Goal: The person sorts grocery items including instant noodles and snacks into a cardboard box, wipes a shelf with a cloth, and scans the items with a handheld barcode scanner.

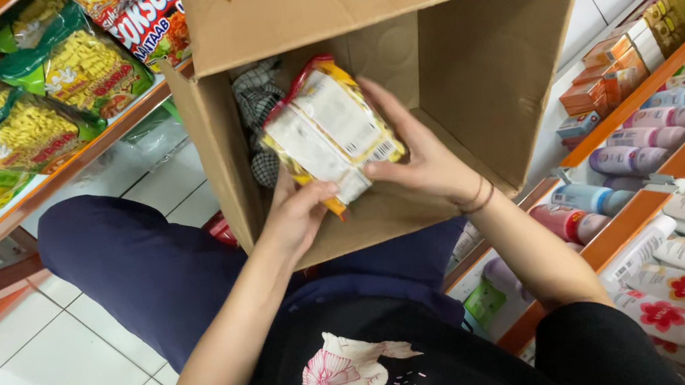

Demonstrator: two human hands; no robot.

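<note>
Over the open cardboard box point(472, 92) on the lap, the left hand point(296, 217) and right hand point(424, 162) clasp a stack of noodle packets point(331, 131) at twelve o'clock, seemingly mid-lift, needing a firm two-sided grip.

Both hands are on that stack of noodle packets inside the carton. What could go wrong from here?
1. The noodle packets are a loose stack, pinched only at the lower end by the left hand and right hand; one could slide out and fall back into the cardboard box.
2. The box rests tilted on the lap, unsupported by either hand, so it might tip onto the floor.
3. Squeezing harder could crush the brittle noodles.
</note>
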